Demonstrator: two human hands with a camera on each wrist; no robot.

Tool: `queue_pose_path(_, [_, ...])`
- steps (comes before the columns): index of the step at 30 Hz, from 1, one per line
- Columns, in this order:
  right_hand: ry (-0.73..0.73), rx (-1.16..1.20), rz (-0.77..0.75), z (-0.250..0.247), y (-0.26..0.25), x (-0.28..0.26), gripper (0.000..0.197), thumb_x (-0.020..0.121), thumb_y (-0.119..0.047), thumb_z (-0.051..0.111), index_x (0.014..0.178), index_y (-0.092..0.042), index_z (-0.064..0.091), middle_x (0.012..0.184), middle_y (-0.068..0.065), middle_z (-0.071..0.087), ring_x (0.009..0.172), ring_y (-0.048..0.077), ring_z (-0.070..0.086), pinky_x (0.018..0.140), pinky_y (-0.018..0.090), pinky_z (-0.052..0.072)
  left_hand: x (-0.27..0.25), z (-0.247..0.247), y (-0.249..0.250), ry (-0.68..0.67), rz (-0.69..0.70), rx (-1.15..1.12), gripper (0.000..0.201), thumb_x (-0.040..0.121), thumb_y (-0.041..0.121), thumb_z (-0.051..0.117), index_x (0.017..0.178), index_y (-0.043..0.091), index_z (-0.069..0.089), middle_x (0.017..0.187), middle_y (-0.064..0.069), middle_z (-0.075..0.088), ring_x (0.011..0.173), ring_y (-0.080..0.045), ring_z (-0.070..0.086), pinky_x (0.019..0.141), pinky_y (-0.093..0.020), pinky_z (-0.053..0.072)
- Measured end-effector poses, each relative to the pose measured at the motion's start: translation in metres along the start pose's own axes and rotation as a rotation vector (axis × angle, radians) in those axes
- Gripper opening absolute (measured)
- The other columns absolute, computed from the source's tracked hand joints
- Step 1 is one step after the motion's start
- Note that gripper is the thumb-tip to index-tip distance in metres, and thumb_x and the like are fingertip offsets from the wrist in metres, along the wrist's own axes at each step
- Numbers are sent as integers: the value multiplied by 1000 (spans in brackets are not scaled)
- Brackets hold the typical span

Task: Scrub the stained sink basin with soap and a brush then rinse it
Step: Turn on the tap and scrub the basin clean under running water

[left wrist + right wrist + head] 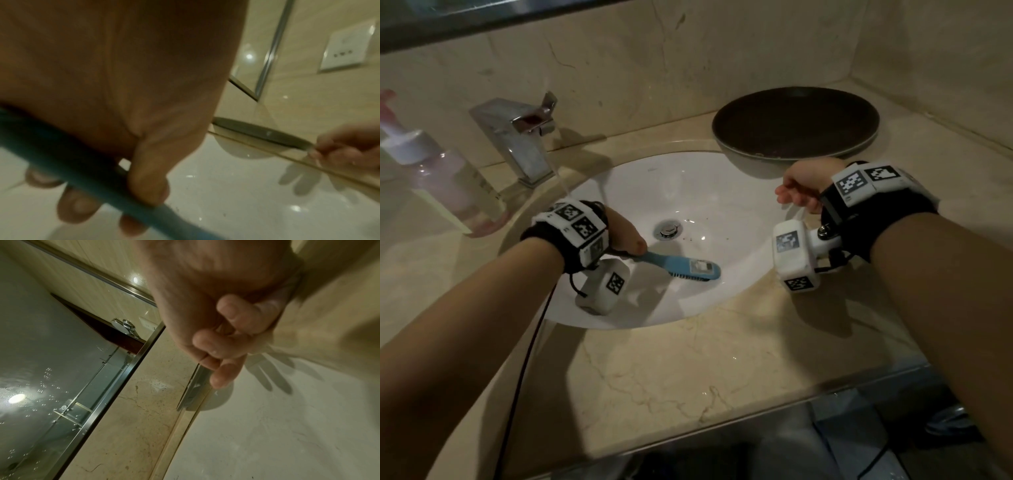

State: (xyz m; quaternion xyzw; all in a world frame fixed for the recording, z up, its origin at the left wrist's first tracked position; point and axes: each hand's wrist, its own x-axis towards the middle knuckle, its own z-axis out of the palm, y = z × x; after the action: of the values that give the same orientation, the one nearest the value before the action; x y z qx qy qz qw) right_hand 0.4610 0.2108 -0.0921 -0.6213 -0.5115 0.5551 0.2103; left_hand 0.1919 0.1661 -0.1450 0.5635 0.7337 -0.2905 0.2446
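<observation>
- The left hand (625, 236), at centre left of the head view, grips the handle of a blue brush (686, 267); in the left wrist view its fingers (76, 206) curl under the handle and the thumb lies over it.
- The brush head lies bristles-down on the lower slope of the white sink basin (722, 205), just below the drain (667, 229).
- Dark specks dot the basin right of the drain.
- Water runs from the chrome faucet (524, 137) at upper left onto the left side of the basin.
- The right hand (804, 186) hovers over the basin's right rim, its fingers (236, 313) loosely curled, holding nothing.
- A dark round plate (796, 123) sits on the marble counter (688, 370) at upper right.
- A clear soap bottle (445, 178) with a pump stands at the left edge.
</observation>
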Motion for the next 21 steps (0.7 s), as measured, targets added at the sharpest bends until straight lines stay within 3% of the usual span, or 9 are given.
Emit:
queue_pose_path(2, [8,-7,3,0,0,1,28,98,-5,32,74,-1,45,39,7,55,13,3,34,20,7,20,10,6,1,46,38,68,25,102,24,28,88,11,45,68,-1,43,54,-8,41,55,-13,38])
queue_pose_path(5, [19,-17,6,0,0,3,27,98,-5,32,75,-1,45,42,8,56,13,3,34,21,6,19,23,13,-10,124,-54,312,13,95,28,43,94,22,54,90,3,51,84,-15,54,71,-22,45])
queue_pose_path(7, [8,-21,12,-1,0,3,27,99,-5,31,75,-2,45,47,9,56,13,3,34,21,7,19,16,15,-16,224,-97,522,29,89,23,51,117,18,53,108,0,54,99,-20,58,75,-26,48])
queue_pose_path(10, [-8,-12,19,-1,0,2,27,98,-6,32,75,-2,45,54,7,57,13,3,34,21,7,20,-5,21,-5,233,-207,632,43,82,20,55,125,14,50,124,-8,54,107,-26,58,82,-36,52])
queue_pose_path(14, [-13,-8,18,-2,1,3,27,98,-6,31,76,-2,45,69,6,50,13,3,34,21,7,20,115,3,-72,248,-152,390,50,79,31,40,125,13,53,116,-3,57,105,-22,59,90,-32,49])
queue_pose_path(15, [-16,-23,23,-2,1,4,26,98,-7,32,78,-2,46,69,6,51,13,3,34,21,6,20,107,-3,-67,263,-139,358,50,85,33,35,124,7,53,112,-5,56,102,-23,57,88,-28,48])
queue_pose_path(18, [-13,-26,36,-2,0,5,23,98,-8,33,81,-4,48,69,5,52,14,3,34,22,6,20,20,-16,4,239,-28,282,34,101,12,31,124,-8,48,106,-24,51,97,-32,52,52,-7,30])
queue_pose_path(19, [-16,-31,42,-3,0,5,25,98,-9,33,79,-3,48,69,5,52,14,3,33,22,6,20,7,-21,25,245,34,182,37,102,10,30,130,-8,45,119,-29,50,109,-36,51,48,-7,25])
queue_pose_path(21, [-20,-42,49,-3,-1,4,28,99,-10,33,75,-2,47,68,5,52,13,3,33,22,6,20,-8,-17,52,238,73,68,41,103,12,29,139,-3,39,143,-23,40,132,-33,40,53,-7,25])
